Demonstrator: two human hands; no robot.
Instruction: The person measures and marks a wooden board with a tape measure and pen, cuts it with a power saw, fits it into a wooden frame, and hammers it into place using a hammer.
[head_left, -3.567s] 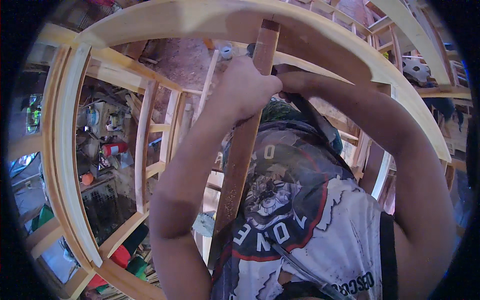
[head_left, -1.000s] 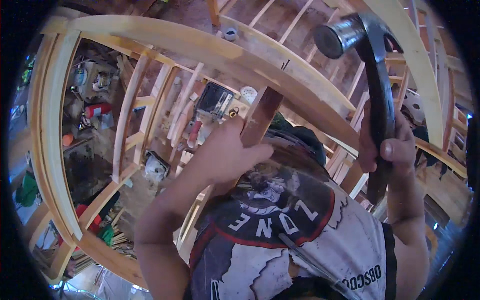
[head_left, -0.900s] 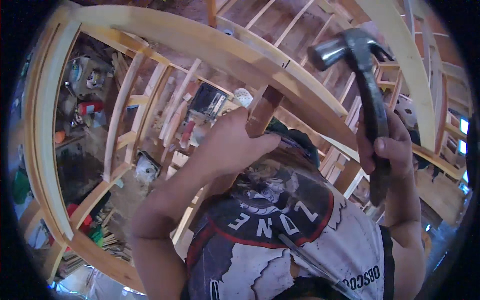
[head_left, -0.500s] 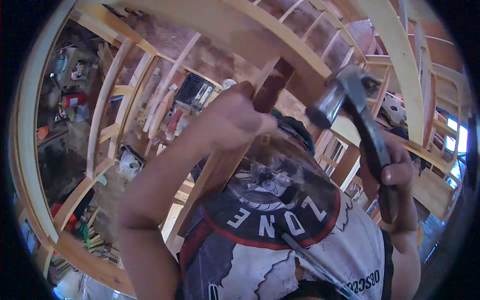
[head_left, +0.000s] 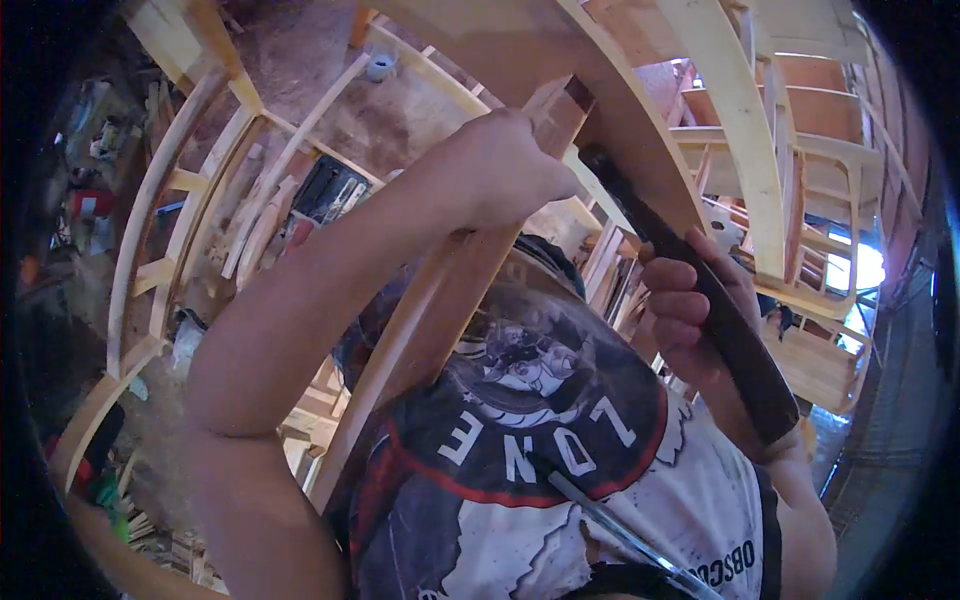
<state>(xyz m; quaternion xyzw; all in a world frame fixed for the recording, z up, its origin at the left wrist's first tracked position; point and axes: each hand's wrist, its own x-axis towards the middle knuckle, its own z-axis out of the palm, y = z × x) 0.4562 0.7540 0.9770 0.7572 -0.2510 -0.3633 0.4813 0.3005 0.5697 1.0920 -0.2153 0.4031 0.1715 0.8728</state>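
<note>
My left hand (head_left: 510, 175) is closed around the upper part of a long wooden bar (head_left: 430, 310), which slants across from the lower left in front of my shirt. The bar's dark-cornered end sticks out above that hand, close to a broad curved wooden panel (head_left: 480, 45). My right hand (head_left: 685, 300) grips a hammer (head_left: 745, 365) by its dark handle. The handle points up and left, its tip close to the bar's upper end; the hammer's head cannot be made out.
Curved wooden frame ribs (head_left: 190, 220) stand on the left, more pale ribs (head_left: 735, 130) on the right. A black tool case (head_left: 325, 190) and a white cup (head_left: 380, 67) lie beyond my left arm. A metal rod (head_left: 630, 535) crosses my shirt front.
The hammer has swung up and to the left toward the bar's end; its metal head showed before and is now out of sight. The whole view has shifted slightly.
</note>
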